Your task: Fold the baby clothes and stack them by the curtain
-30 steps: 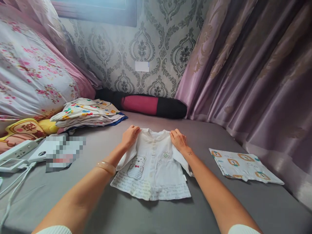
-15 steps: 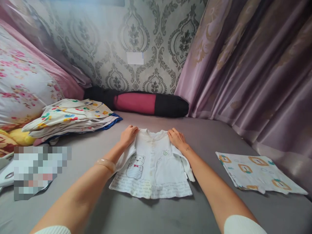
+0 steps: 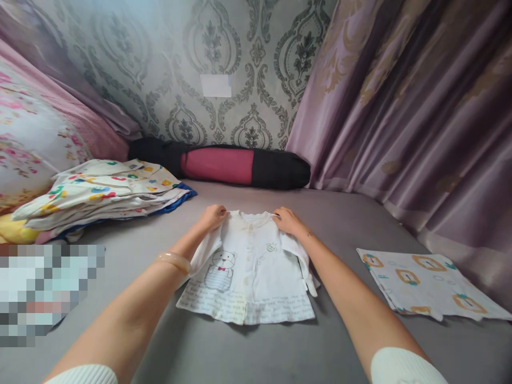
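A small white baby shirt [image 3: 256, 266] lies front side up on the grey bed sheet [image 3: 168, 341], its collar away from me. It has a button front, a bear print on the left, a small green bee on the right and lettering along the hem. My left hand [image 3: 215, 216] pinches the left shoulder, and my right hand [image 3: 288, 220] pinches the right shoulder. Both sleeves hang down at the sides, partly hidden by my forearms.
A folded white cloth with orange lion-like prints [image 3: 432, 282] lies at the right. On the left are a pile of clothes [image 3: 108, 189], a floral pillow [image 3: 36, 138] and a blurred-out item [image 3: 44, 293]. A black and red bolster-shaped bag [image 3: 218, 166] rests along the wall, beside purple curtains [image 3: 384, 106].
Both hands keep hold of the shirt's shoulders, and the shirt stays nearly in place. The view has shifted slightly, moving the left-hand pile and blurred item further left.
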The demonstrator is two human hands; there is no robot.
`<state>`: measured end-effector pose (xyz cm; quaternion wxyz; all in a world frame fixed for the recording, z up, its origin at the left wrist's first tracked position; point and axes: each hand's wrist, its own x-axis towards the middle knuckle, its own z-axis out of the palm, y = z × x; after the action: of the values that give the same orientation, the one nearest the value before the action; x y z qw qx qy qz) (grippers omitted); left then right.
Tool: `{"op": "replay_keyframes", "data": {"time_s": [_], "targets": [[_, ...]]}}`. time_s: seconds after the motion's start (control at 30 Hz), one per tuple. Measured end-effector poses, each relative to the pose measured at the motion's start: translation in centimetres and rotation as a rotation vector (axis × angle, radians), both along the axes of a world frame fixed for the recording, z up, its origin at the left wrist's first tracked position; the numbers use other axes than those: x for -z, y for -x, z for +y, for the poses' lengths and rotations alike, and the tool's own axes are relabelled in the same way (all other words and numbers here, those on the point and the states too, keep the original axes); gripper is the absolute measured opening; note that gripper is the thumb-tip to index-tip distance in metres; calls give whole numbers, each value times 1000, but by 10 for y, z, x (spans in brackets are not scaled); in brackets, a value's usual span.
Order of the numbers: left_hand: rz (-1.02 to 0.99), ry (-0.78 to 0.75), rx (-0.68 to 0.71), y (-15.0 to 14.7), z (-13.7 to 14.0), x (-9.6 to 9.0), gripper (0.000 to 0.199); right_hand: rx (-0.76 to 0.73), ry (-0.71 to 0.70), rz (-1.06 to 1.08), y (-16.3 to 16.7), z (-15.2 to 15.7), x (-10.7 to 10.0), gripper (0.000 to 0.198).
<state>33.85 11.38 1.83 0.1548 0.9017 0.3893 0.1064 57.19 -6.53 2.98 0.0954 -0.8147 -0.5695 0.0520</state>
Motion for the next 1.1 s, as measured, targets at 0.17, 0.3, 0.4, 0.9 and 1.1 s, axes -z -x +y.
{"op": "replay_keyframes", "data": {"time_s": [0.17, 0.3, 0.4, 0.9, 1.1], "targets": [[-22, 24, 60, -17, 2, -2, 31, 24, 17, 64, 6, 19, 0, 30], [-51, 13, 59, -24, 0, 3, 30, 76, -2, 59, 13, 23, 4, 27], [-84, -26, 57, -24, 0, 11, 30, 97, -36, 67, 16, 20, 8, 24], [-32, 203, -163, 18, -9, -16, 49, 314, -138, 564, -15, -15, -4, 37], [-115, 497, -207, 76, -24, -30, 60, 423, -79, 912, -12, -81, -14, 35]]}}
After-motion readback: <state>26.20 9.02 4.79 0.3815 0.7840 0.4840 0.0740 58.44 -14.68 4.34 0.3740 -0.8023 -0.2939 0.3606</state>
